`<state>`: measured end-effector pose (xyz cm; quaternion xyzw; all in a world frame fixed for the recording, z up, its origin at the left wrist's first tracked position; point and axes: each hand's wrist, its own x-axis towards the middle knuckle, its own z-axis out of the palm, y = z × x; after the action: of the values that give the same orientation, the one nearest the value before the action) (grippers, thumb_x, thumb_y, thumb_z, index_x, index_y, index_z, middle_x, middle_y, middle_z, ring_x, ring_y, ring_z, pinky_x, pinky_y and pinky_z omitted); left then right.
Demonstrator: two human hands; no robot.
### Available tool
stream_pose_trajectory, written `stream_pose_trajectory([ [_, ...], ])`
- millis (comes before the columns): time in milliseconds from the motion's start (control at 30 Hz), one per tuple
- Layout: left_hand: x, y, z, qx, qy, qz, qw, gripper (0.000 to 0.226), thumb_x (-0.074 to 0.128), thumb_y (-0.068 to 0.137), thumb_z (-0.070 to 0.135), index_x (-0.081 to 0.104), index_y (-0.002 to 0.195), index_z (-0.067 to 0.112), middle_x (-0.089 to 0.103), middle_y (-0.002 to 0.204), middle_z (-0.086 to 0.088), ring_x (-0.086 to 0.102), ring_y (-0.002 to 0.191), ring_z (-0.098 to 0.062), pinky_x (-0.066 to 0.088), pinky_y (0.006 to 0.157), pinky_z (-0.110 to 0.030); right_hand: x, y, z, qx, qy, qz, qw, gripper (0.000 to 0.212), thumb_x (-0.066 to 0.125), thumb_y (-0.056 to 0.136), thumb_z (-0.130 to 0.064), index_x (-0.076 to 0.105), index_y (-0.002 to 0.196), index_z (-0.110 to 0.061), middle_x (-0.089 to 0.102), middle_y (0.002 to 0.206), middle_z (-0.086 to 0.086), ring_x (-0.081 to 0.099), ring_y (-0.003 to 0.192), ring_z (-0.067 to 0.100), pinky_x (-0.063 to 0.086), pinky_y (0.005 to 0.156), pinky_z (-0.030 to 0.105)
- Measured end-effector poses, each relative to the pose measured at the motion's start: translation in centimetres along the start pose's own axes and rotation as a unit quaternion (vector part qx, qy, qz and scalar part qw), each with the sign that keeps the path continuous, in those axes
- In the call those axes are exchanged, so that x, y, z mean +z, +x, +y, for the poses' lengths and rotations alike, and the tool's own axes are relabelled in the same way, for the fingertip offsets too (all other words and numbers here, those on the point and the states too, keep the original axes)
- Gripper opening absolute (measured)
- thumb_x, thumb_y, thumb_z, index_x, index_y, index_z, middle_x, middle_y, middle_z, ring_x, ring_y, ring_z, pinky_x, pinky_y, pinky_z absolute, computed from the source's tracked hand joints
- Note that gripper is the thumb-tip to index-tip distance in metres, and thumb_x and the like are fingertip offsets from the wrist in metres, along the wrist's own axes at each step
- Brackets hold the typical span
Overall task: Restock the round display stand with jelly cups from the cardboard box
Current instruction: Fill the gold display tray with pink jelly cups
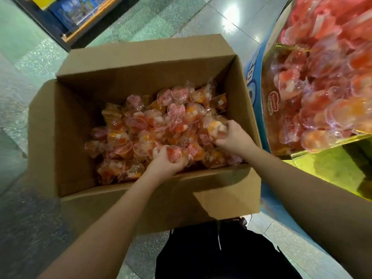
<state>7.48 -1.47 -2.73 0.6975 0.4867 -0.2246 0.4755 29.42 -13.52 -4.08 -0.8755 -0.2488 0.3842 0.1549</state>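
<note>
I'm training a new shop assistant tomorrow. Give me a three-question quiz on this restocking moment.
1. True or false: both hands are inside the cardboard box.
2. What is the left hand gripping?
A. a box flap
B. jelly cups
C. nothing
3. On which side of the box does the round display stand sit, from the person's view?

Key
1. True; the right hand is in there too, gripping cups.
2. B
3. The right, already heaped with cups.

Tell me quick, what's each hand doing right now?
Left hand: closed around jelly cups inside the cardboard box.
Right hand: closed around a separate bunch of cups in the box.
</note>
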Motion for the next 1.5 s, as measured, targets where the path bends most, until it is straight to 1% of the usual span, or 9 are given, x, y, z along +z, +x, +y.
stream_pose_trajectory([
  [133, 0.1, -3.1, 3.2, 0.058, -0.027, 0.003, 0.998, 0.086, 0.071, 0.082, 0.055, 0.026, 0.151, 0.03, 0.013, 0.159, -0.003, 0.034, 0.139, -0.029, 0.042, 0.109, -0.045, -2.7, -5.5, 1.8, -0.001, 0.074, 0.062, 0.995, 0.074, 0.078, 0.08, -0.03, 0.041, 0.142, -0.018, 0.049, 0.117, -0.005, 0.054, 0.096, 0.01, 0.037, 0.063, 0.014],
  [300, 2.3, -6.7, 8.7, 0.141, 0.013, -0.035, 0.989, 0.072, 0.07, 0.087, 0.045, 0.03, 0.146, 0.033, 0.018, 0.153, 0.001, 0.037, 0.135, -0.026, 0.045, 0.099, -0.03, -6.0, -11.9, 6.8, -0.008, 0.112, 0.113, 0.987, 0.071, 0.079, 0.074, -0.038, 0.044, 0.133, -0.02, 0.053, 0.119, 0.002, 0.054, 0.096, 0.015, 0.043, 0.077, 0.025],
  [433, 6.2, -9.3, 14.0, 0.193, 0.049, -0.047, 0.979, 0.068, 0.071, 0.085, 0.046, 0.035, 0.142, 0.038, 0.022, 0.147, 0.005, 0.036, 0.129, -0.022, 0.043, 0.106, -0.042, -9.1, -17.1, 12.2, -0.013, 0.123, 0.199, 0.972, 0.079, 0.081, 0.077, -0.034, 0.04, 0.142, -0.017, 0.041, 0.126, -0.005, 0.054, 0.111, 0.013, 0.047, 0.093, 0.03],
  [600, 14.3, -12.7, 20.3, 0.293, 0.074, -0.065, 0.951, 0.046, 0.075, 0.084, 0.038, 0.048, 0.121, 0.04, 0.034, 0.122, 0.01, 0.043, 0.11, -0.009, 0.038, 0.095, -0.023, -12.8, -23.5, 20.5, 0.006, 0.115, 0.242, 0.963, 0.083, 0.082, 0.076, -0.026, 0.036, 0.145, -0.021, 0.038, 0.126, -0.004, 0.048, 0.112, 0.011, 0.046, 0.096, 0.03],
  [767, 24.8, -15.7, 25.4, 0.349, 0.143, -0.086, 0.922, 0.091, 0.079, 0.072, 0.052, 0.037, 0.147, 0.024, 0.032, 0.134, 0.006, 0.038, 0.129, -0.013, 0.031, 0.111, -0.028, -15.4, -30.0, 30.8, 0.011, 0.09, 0.301, 0.949, 0.084, 0.081, 0.075, -0.026, 0.039, 0.146, -0.016, 0.043, 0.132, 0.008, 0.047, 0.12, 0.02, 0.038, 0.1, 0.027],
  [867, 32.4, -18.9, 27.9, 0.357, 0.151, -0.073, 0.919, 0.1, 0.082, 0.063, 0.05, 0.036, 0.145, 0.017, 0.033, 0.126, 0.005, 0.045, 0.128, -0.018, 0.035, 0.109, -0.031, -16.1, -34.0, 38.1, 0.041, 0.084, 0.319, 0.943, 0.083, 0.079, 0.077, -0.027, 0.037, 0.147, -0.019, 0.042, 0.134, 0.008, 0.043, 0.124, 0.024, 0.037, 0.099, 0.029],
  [933, 37.5, -20.4, 29.3, 0.364, 0.156, -0.078, 0.915, 0.103, 0.074, 0.052, 0.061, 0.039, 0.137, 0.016, 0.039, 0.127, 0.003, 0.051, 0.123, -0.02, 0.041, 0.106, -0.037, -16.3, -36.3, 42.9, 0.065, 0.081, 0.327, 0.939, 0.083, 0.08, 0.076, -0.027, 0.037, 0.147, -0.021, 0.041, 0.135, 0.008, 0.043, 0.125, 0.027, 0.041, 0.1, 0.035],
  [1233, 55.2, -24.3, 33.6, 0.381, 0.285, -0.144, 0.868, 0.069, 0.079, 0.08, 0.04, 0.037, 0.13, 0.018, 0.032, 0.12, 0.009, 0.047, 0.112, -0.014, 0.04, 0.087, -0.028, -15.4, -42.0, 59.2, 0.18, 0.079, 0.31, 0.93, 0.085, 0.079, 0.065, -0.033, 0.047, 0.142, -0.017, 0.051, 0.129, 0.014, 0.051, 0.116, 0.038, 0.048, 0.094, 0.051],
  [1500, 64.8, -21.4, 35.4, 0.441, 0.422, -0.078, 0.788, 0.061, 0.066, 0.085, 0.048, 0.043, 0.131, 0.016, 0.042, 0.136, -0.001, 0.037, 0.127, -0.025, 0.033, 0.102, -0.039, -15.8, -38.8, 64.6, 0.226, -0.046, 0.29, 0.929, 0.082, 0.073, 0.077, -0.045, 0.038, 0.148, -0.023, 0.048, 0.141, 0.004, 0.042, 0.13, 0.03, 0.034, 0.105, 0.048],
])
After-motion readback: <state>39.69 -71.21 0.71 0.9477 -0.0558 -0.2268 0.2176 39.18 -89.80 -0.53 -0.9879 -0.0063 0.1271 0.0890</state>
